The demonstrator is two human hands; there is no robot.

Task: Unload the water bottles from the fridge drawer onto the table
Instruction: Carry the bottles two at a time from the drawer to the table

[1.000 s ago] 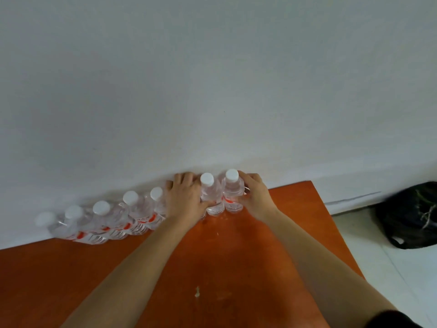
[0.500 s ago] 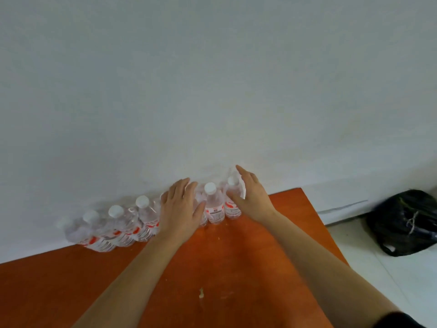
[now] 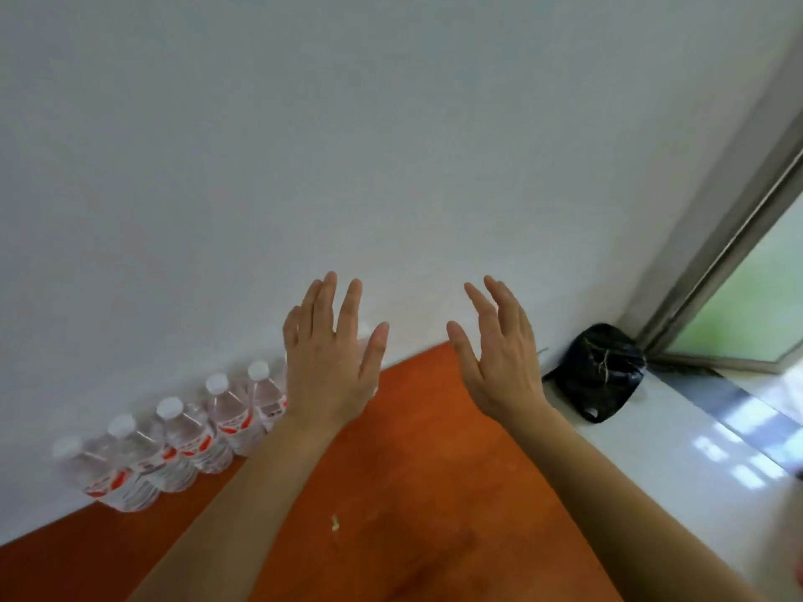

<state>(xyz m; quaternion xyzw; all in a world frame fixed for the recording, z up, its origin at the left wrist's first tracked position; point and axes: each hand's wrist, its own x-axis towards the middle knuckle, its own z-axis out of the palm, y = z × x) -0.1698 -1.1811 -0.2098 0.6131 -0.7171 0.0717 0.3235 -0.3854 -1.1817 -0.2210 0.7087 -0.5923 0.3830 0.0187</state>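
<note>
Where the water bottles (image 3: 187,436) stand: upright in a tight row at the back of the orange surface (image 3: 413,493), against the white wall (image 3: 304,145). Neighbours touch, and the row's right end is hidden behind the left hand.
Left hand (image 3: 330,362): raised above the surface with its back to the camera, fingers straight and spread, holding nothing.
Right hand (image 3: 499,362): raised alongside and well apart from the left, fingers straight, also empty.
Fridge drawer: not in view.
Bottle build: clear thin plastic, white screw caps, red-and-white label bands.
Likely handling: they look full, so fairly heavy for their size. The walls should dent under a hard squeeze. Smooth plastic out of a fridge may be damp and slippery.
Where to hold: round the body at the label band, thumb opposite fingers. The cap looks too small for a sure grip.
Tipping risk: tall and narrow, so a nudge to one could topple its neighbours.
Elsewhere: a pale crumb (image 3: 335,522) on the surface, a black bag (image 3: 599,371) on the floor (image 3: 678,449) below a window (image 3: 747,297).
</note>
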